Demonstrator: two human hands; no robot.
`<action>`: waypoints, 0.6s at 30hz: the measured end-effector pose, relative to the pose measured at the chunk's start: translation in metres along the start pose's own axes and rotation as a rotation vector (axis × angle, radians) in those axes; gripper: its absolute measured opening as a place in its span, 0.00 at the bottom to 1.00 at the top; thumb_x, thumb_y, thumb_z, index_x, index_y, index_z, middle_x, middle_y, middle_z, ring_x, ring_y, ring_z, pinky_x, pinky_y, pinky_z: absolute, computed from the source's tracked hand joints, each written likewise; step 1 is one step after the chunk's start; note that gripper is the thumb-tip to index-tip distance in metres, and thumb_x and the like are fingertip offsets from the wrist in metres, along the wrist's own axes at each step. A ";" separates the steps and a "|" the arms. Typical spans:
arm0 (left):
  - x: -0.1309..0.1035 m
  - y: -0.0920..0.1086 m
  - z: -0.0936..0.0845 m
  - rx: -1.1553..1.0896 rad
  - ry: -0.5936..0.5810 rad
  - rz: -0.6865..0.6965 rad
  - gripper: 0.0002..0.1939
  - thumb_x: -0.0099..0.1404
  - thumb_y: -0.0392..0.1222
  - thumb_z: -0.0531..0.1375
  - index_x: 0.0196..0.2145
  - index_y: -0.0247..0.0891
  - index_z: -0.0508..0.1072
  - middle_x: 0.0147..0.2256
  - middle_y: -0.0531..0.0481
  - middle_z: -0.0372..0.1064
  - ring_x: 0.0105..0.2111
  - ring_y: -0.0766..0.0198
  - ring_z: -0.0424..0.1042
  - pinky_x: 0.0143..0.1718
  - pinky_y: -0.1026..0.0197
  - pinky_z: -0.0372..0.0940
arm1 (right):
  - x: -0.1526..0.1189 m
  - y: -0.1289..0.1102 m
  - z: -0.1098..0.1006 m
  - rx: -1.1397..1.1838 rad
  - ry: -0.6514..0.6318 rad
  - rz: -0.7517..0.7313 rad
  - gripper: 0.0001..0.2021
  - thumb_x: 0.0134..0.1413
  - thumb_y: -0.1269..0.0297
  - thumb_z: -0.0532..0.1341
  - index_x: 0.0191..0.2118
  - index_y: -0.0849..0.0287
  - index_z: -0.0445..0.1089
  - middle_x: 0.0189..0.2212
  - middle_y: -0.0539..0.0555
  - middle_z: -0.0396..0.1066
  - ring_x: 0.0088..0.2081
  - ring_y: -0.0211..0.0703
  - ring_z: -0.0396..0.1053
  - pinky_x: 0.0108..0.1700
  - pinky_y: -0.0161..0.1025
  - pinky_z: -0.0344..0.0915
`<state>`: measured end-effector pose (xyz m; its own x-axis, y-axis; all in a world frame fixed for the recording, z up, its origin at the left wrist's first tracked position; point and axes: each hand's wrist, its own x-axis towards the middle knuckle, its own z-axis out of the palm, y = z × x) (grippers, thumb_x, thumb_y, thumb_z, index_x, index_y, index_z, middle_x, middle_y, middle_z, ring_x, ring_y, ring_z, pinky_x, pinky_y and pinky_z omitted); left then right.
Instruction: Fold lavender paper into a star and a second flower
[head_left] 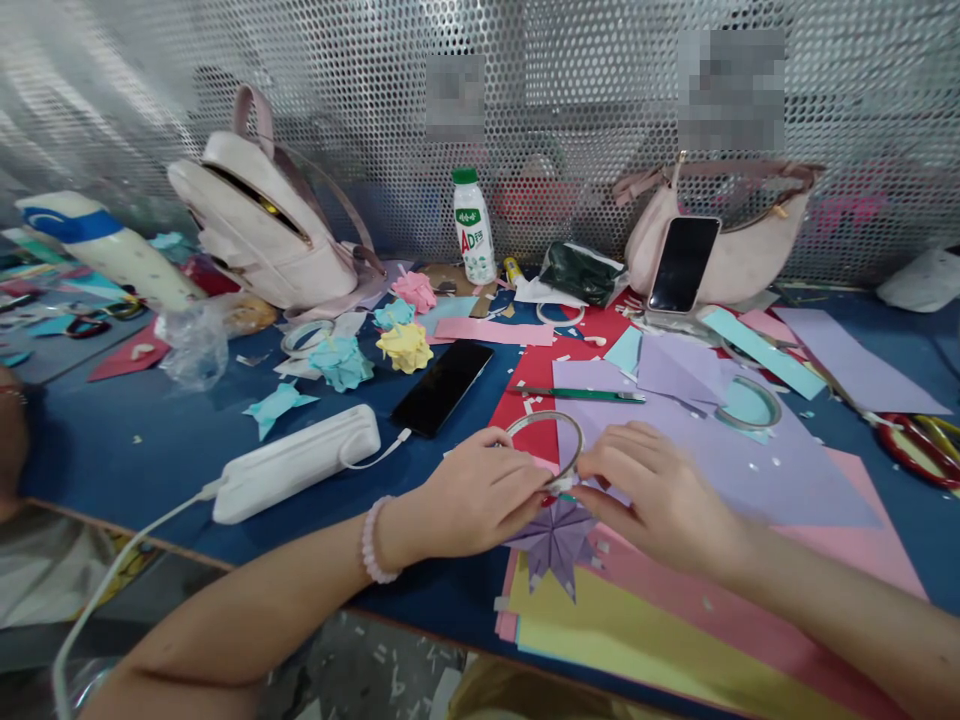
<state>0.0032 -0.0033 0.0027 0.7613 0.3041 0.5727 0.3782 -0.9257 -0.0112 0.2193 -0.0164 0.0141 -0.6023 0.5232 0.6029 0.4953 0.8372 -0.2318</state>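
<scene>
L hand [484,490] curled round tape roll [578,437], R hand [652,490] half-curled beside it, grip unclear

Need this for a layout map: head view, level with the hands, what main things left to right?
Another person's arm → white block with cables → left hand → right hand → red-handled scissors. Tape roll left out: it overlaps the left hand.
</scene>
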 end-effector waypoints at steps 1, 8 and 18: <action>0.000 0.000 0.000 0.012 0.007 -0.001 0.10 0.71 0.34 0.47 0.39 0.33 0.67 0.27 0.50 0.73 0.26 0.65 0.70 0.35 0.58 0.63 | 0.000 -0.001 0.000 0.003 -0.015 0.003 0.12 0.66 0.66 0.51 0.30 0.61 0.66 0.23 0.51 0.67 0.26 0.39 0.62 0.31 0.37 0.56; 0.001 0.001 0.001 0.052 -0.044 -0.004 0.11 0.72 0.34 0.46 0.39 0.33 0.68 0.29 0.50 0.74 0.28 0.65 0.70 0.34 0.58 0.62 | -0.002 -0.008 0.003 0.112 -0.077 0.102 0.08 0.58 0.74 0.52 0.32 0.60 0.67 0.23 0.51 0.67 0.26 0.38 0.62 0.31 0.36 0.58; -0.001 0.000 0.003 0.067 -0.127 0.014 0.12 0.73 0.34 0.44 0.40 0.33 0.67 0.30 0.49 0.72 0.29 0.64 0.68 0.36 0.58 0.58 | -0.003 -0.005 0.009 0.261 -0.100 0.248 0.09 0.48 0.78 0.52 0.23 0.59 0.61 0.19 0.46 0.59 0.22 0.33 0.54 0.26 0.31 0.51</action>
<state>0.0041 -0.0034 0.0000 0.8255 0.3214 0.4640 0.3982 -0.9142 -0.0751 0.2127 -0.0202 0.0064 -0.5483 0.7174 0.4298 0.4654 0.6888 -0.5559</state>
